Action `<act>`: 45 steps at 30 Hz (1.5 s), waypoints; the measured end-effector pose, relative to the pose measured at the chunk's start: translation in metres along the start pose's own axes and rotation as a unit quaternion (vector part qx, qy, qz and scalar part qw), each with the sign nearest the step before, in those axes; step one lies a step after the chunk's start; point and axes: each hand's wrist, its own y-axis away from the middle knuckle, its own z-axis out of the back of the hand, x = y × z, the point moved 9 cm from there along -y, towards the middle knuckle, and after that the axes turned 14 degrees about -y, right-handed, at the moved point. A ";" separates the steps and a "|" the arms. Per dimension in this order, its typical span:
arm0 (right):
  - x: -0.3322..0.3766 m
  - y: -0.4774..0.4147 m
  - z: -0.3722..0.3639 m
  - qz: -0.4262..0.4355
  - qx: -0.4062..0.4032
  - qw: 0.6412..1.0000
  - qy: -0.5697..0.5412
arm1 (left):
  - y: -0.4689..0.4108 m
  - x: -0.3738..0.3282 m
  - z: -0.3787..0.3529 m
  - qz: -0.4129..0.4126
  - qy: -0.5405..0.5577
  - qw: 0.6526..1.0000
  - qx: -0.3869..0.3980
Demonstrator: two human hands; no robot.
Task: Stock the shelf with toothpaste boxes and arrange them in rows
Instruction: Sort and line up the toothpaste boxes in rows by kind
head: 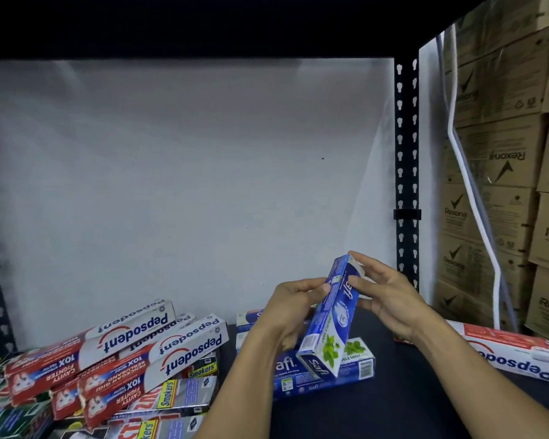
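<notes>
Two hands hold one blue Safi box (333, 315) tilted, its lower end over a second Safi box (357, 365) lying flat on the dark shelf (393, 394). The left hand (286, 312) pinches its left edge with thumb and curled fingers, and the right hand (393, 299) grips its upper end. Heaped at the left lie red Pepsodent boxes (124, 350), with a single Pepsodent box (514, 353) at the right.

The left hand (286, 308) and Safi box (336, 315) partly hide rear blue boxes (249, 318).

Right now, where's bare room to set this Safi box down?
Bare shelf board lies between the flat Safi boxes and the lone Pepsodent box at right. The Pepsodent and Smokers' pile at left is crowded.
</notes>
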 end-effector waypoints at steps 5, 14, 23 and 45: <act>0.018 0.014 0.026 0.085 -0.133 0.987 -0.007 | 0.008 -0.010 0.005 -0.015 -0.104 0.994 0.011; 0.023 0.031 0.046 0.101 -0.214 0.971 -0.025 | 0.005 -0.009 0.035 -0.015 -0.039 0.988 -0.146; 0.004 0.075 0.005 0.063 -0.160 0.981 -0.088 | 0.028 0.008 0.061 -0.047 0.267 0.898 -0.348; -0.020 0.216 -0.075 -0.015 -0.082 0.995 0.052 | 0.174 0.039 0.010 -0.077 0.249 0.947 -0.188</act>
